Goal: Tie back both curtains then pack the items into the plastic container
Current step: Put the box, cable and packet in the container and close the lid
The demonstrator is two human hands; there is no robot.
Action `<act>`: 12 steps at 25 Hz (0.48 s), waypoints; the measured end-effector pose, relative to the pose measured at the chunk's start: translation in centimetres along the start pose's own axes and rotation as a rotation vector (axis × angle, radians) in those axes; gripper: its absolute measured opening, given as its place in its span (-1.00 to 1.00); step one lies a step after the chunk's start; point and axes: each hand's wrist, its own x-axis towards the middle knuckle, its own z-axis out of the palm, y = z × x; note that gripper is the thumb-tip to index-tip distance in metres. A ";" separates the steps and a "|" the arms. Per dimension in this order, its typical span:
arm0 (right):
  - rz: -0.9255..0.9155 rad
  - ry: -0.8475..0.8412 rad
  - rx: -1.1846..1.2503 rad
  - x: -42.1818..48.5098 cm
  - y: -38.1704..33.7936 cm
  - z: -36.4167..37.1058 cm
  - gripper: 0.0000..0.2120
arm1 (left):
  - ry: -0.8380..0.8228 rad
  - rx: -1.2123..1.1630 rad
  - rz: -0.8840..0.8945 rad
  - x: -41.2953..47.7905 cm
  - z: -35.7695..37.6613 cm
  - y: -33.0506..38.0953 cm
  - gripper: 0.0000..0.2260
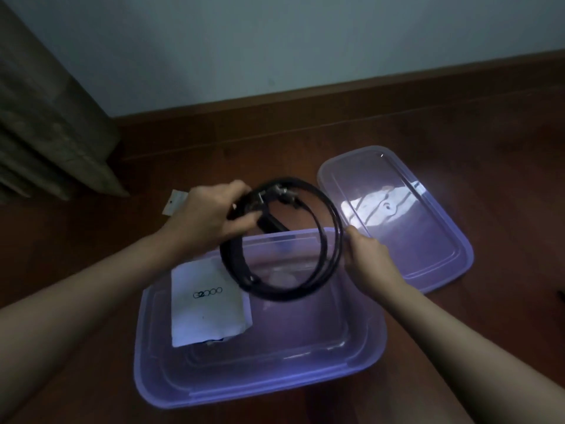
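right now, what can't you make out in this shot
Head view only:
1. Black coil: motion blur; belt or cable unclear.
2. White tag: partly behind the left hand.
3. Dark item under the white packet: mostly covered.
4. Curtain: cut by left edge; tie-back unseen.

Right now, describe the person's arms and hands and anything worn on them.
The left hand and the right hand are bare: no gloves, rings, watch or bracelet show. The left forearm and right forearm are uncovered to the picture's edge; no sleeve is in view.
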 end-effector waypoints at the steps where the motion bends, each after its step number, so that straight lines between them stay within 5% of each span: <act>1: 0.003 -0.015 0.007 -0.2 -0.1 -0.2 -0.77 | -0.030 -0.023 0.000 -1.3 0.1 0.9 -0.76; 5: 0.053 -0.014 0.088 -0.1 0.2 -0.1 -0.80 | -0.158 0.153 0.042 -3.0 2.3 3.4 -0.75; 9: 0.045 0.014 0.111 0.3 0.7 0.5 -0.74 | -0.428 0.407 -0.155 -1.2 5.7 5.9 -0.82; 12: 0.052 0.020 0.090 0.5 0.7 0.7 -0.75 | -0.472 0.420 -0.224 -0.4 7.5 6.4 -0.81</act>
